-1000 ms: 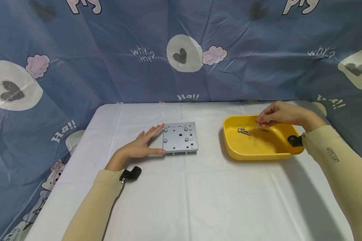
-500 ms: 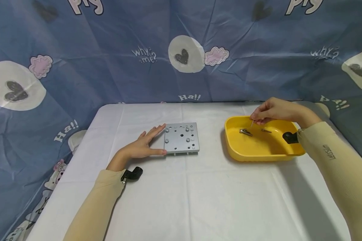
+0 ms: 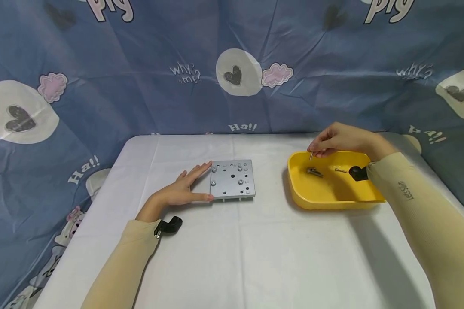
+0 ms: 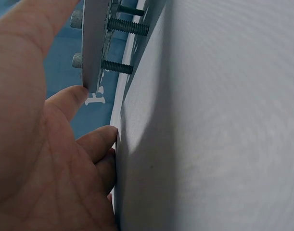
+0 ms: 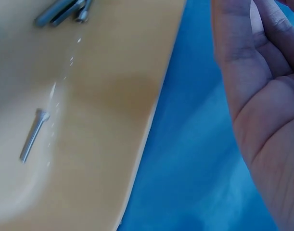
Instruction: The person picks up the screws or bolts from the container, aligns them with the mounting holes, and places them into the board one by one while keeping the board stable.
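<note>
My left hand [image 3: 178,191] is spread flat at the left side of a grey metal plate [image 3: 232,187], straight index finger and thumb touching its two left corners. Several socket-head screws sit in the plate's holes; in the left wrist view their threaded shanks [image 4: 119,67] stick out underneath. My right hand [image 3: 342,139] pinches a small screw [image 3: 311,156] between thumb and fingertips, above the back left rim of a yellow tray [image 3: 332,204]. Inside the tray lie one loose screw [image 5: 33,137] and a small cluster of metal screws [image 3: 314,172]. The right fingertips are out of the right wrist view.
A white cloth [image 3: 270,257] covers the table. Behind it hangs a blue patterned curtain [image 3: 158,98]. The tray stands to the right of the plate, with a stretch of cloth between them.
My right hand has moved left and up with the screw, from inside the tray to its back left rim. The left hand and plate have stayed in place.
</note>
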Available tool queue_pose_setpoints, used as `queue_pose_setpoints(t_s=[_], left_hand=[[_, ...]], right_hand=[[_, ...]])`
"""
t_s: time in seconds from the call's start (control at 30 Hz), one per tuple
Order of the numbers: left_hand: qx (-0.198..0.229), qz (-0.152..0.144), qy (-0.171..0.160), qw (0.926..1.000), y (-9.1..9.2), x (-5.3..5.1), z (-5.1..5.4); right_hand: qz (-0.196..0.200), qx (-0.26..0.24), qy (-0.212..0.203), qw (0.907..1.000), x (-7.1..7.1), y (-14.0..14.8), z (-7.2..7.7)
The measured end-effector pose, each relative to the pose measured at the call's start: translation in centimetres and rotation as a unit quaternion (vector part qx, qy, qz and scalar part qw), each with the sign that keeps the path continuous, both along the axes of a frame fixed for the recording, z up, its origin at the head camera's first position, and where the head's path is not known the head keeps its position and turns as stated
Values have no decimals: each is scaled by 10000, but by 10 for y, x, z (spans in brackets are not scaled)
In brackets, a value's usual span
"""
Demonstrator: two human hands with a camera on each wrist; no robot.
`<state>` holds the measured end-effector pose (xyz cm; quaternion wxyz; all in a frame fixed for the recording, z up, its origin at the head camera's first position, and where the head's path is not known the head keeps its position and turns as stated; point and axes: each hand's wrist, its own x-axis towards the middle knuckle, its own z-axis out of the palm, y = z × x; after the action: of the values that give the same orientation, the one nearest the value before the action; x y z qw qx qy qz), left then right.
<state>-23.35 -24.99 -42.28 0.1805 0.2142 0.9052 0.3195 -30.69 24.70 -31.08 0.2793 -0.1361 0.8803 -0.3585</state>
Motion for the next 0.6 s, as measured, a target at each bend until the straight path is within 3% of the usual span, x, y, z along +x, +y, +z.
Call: queue_pose_setpoints(t_s=[0.6], left_hand=[[87,21,49,9999,0,4,-1]], right_hand=[[325,-214,-10,9992,-16,-47,4]])
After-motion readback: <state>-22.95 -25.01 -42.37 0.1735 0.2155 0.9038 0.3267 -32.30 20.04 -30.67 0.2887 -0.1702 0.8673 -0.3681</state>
